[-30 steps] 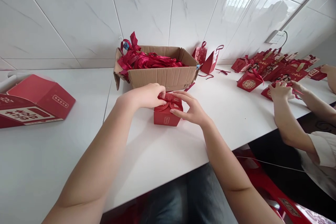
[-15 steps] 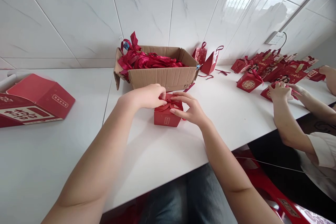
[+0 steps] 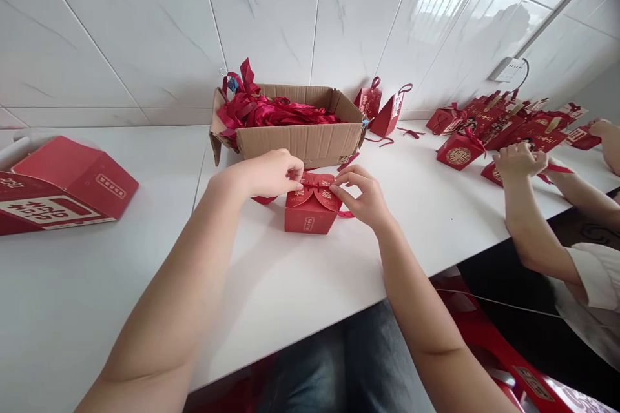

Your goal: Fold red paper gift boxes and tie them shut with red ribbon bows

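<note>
In front of me a small red gift box (image 3: 310,216) stands upright on the white table, its curved top flaps folded shut. A dark red ribbon (image 3: 317,186) runs across the top through slots in the flaps. My left hand (image 3: 276,174) pinches the ribbon at the left side of the lid. On the right side, my right hand (image 3: 361,195) pinches the ribbon's other end between thumb and fingers. Loose ribbon tails hang out past both hands, at the left and right of the box.
Behind the box, a cardboard carton (image 3: 295,142) overflows with red ribbons (image 3: 281,111). Flat red box blanks (image 3: 80,181) lie at left. Two tall red boxes (image 3: 387,115) lean near the wall. At right, a co-worker's hands (image 3: 523,161) handle a red box beside several finished ones (image 3: 460,150).
My hands have moved apart from the middle of the lid, drawing the ribbon out to both sides. The ribbon across the flaps now shows. The co-worker's near hand has risen slightly.
</note>
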`<state>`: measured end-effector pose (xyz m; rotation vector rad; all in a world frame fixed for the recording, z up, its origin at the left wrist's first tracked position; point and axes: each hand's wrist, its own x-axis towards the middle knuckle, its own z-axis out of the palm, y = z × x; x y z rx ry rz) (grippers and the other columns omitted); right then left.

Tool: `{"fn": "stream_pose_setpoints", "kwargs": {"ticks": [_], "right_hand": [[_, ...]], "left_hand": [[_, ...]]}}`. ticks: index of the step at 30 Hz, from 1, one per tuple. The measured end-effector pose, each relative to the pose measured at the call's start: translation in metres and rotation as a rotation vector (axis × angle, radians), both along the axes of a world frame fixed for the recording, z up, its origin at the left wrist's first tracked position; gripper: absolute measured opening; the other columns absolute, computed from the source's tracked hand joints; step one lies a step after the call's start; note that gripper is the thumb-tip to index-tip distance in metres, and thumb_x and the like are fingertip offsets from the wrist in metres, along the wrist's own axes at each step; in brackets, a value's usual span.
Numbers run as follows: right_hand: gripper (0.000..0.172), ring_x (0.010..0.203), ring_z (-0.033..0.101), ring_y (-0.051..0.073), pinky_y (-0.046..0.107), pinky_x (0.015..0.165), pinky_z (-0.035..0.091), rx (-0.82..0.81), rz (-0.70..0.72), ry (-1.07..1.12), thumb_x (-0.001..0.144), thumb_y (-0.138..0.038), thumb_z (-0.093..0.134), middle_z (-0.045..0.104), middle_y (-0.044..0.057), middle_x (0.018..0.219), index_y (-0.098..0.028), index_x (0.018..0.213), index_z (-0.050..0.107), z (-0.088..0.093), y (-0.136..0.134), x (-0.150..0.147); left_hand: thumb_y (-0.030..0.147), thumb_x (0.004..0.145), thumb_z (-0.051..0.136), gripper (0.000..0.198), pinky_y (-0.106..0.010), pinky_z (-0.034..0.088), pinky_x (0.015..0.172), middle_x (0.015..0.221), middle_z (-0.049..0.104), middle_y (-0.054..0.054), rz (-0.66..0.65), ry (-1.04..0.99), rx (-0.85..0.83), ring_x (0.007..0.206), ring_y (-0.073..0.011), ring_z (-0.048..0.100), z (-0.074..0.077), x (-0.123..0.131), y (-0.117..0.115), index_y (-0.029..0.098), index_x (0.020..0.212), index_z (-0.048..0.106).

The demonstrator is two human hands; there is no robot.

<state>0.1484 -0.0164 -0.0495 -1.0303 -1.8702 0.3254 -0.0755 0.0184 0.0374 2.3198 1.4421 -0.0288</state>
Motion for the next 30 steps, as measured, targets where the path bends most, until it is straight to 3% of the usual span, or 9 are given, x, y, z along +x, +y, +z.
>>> {"fn": "stream_pose_setpoints", "kwargs": {"ticks": [6,11,16,19,25,30], "right_hand": [[0.01,0.089,0.059,0.019,0.036,0.077,0.052,-0.015,0.016,-0.025,0.085,-0.029,0.061,0.061,0.005,0.091,-0.022,0.078,0.061,0.0,0.003,0.007],[0.01,0.087,0.059,0.017,0.036,0.077,0.053,-0.068,0.06,0.004,0.085,-0.028,0.061,0.059,0.005,0.093,-0.021,0.077,0.06,0.0,0.004,0.01],[0.013,0.083,0.059,0.016,0.034,0.074,0.053,-0.059,0.05,0.03,0.084,-0.03,0.061,0.06,0.005,0.093,-0.02,0.075,0.059,0.002,0.002,0.008],[0.016,0.079,0.059,0.014,0.032,0.072,0.053,-0.069,0.082,0.033,0.085,-0.031,0.061,0.063,0.008,0.103,-0.02,0.074,0.056,0.004,-0.001,0.003],[0.017,0.094,0.061,0.018,0.033,0.073,0.051,-0.121,0.153,0.051,0.088,-0.031,0.054,0.062,0.012,0.118,-0.02,0.076,0.051,0.0,-0.003,-0.005],[0.016,0.089,0.06,0.017,0.034,0.075,0.049,-0.162,0.218,0.051,0.09,-0.029,0.052,0.059,0.012,0.123,-0.02,0.077,0.049,-0.002,-0.002,-0.004]], "left_hand": [[0.051,0.07,0.055,0.026,-0.03,0.044,0.054,0.114,0.06,-0.002,-0.024,-0.052,-0.044,0.069,-0.0181,0.062,-0.002,-0.003,0.004,0.027,0.076,0.061],[0.051,0.069,0.058,0.024,-0.03,0.045,0.057,0.098,0.066,-0.003,-0.055,-0.037,-0.014,0.076,-0.0216,0.063,-0.003,-0.001,0.006,0.027,0.073,0.062],[0.048,0.071,0.056,0.024,-0.029,0.043,0.053,0.111,0.061,-0.002,-0.068,-0.071,-0.045,0.065,-0.0164,0.06,-0.004,0.0,0.004,0.025,0.074,0.059],[0.046,0.072,0.054,0.022,-0.028,0.041,0.049,0.113,0.059,-0.003,-0.053,-0.075,-0.048,0.056,-0.0124,0.054,-0.002,0.001,0.002,0.024,0.076,0.057],[0.045,0.073,0.053,0.021,-0.028,0.04,0.048,0.106,0.059,-0.003,-0.078,-0.056,-0.016,0.059,-0.0141,0.055,-0.002,0.004,0.001,0.024,0.075,0.056],[0.045,0.069,0.056,0.022,-0.029,0.04,0.048,0.106,0.059,-0.004,-0.064,-0.078,-0.043,0.057,-0.0144,0.056,-0.007,0.006,0.003,0.023,0.074,0.057]]}}
